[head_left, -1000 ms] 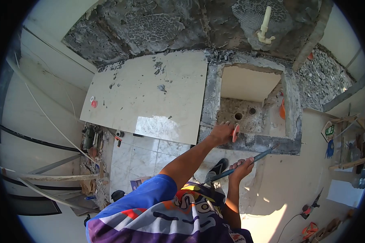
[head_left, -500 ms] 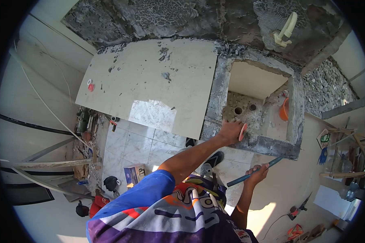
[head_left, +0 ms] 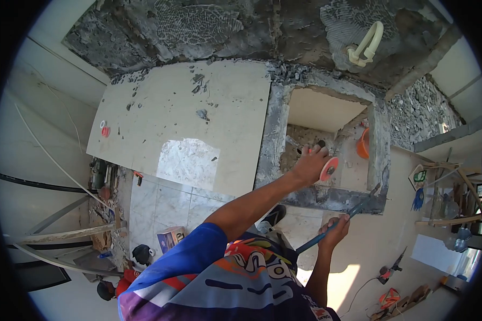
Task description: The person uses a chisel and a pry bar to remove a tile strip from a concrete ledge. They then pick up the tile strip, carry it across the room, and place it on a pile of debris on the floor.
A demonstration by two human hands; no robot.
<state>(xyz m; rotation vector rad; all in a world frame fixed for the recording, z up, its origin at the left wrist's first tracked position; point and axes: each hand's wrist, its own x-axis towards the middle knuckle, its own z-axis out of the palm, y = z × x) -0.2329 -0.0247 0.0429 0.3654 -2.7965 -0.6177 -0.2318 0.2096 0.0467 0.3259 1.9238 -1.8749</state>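
Shows, from left, a smooth cream slab (head_left: 171, 122) strewn with jagged grey crumbs (head_left: 202, 114), then a left hand (head_left: 309, 165) curled round a red-disc tool (head_left: 327, 170), flat and circular at the end, over a square hole (head_left: 321, 108) in rough concrete (head_left: 273, 128). Shows, further right, a right hand (head_left: 334, 231) wrapped round a straight blue rod (head_left: 361, 207) slanting up to the hole's near right corner. Looks like placing the tool, probably calling for a steady left hold.
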